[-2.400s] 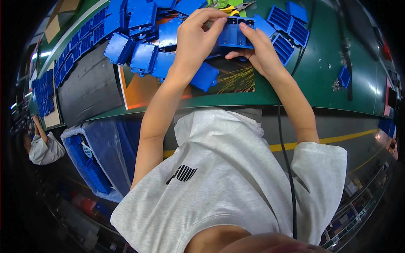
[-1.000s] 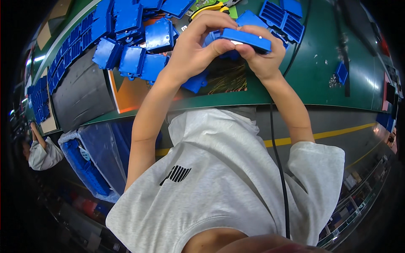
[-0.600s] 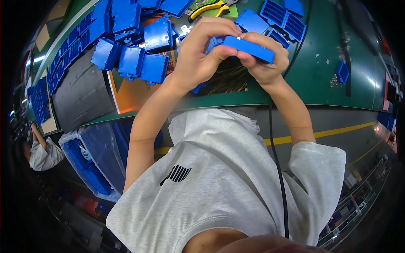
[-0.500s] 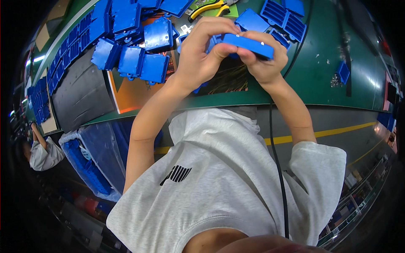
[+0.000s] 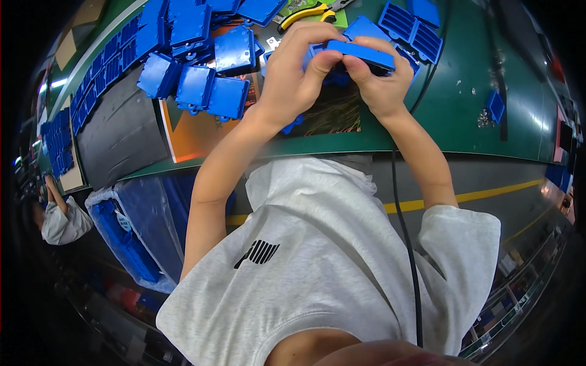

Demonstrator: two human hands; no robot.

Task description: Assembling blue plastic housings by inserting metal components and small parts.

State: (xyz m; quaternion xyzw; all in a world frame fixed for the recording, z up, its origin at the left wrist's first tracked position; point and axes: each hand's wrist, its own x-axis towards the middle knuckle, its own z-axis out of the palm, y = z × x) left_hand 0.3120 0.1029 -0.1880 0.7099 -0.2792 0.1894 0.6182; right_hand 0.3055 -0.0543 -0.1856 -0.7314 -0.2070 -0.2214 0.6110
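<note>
Between both hands is a blue plastic case [image 5: 361, 53], raised a little above the bench. My left hand [image 5: 299, 67] grips its left end, thumb pressed along the near edge. On its right end my right hand [image 5: 386, 82] is closed, with the thumb tip near the left one. The far side of the case is hidden behind my fingers. Close by on the left lie several similar flat blue cases [image 5: 234, 50] in a loose pile. Just beyond my right hand stand open blue cases with slotted compartments [image 5: 398, 21].
Yellow-and-black pliers [image 5: 305, 14] lie beyond my left hand. A black cable [image 5: 400, 210] runs down past my right arm. Farther right, a small blue part [image 5: 495, 107] sits beside tiny metal pieces [image 5: 484, 119]. A plastic-lined bin [image 5: 131, 238] stands below left; another person [image 5: 66, 221] is at far left.
The blue case has tilted so that its near face appears narrower, and a dark gap shows beneath it. Both hands have shifted slightly, still gripping it.
</note>
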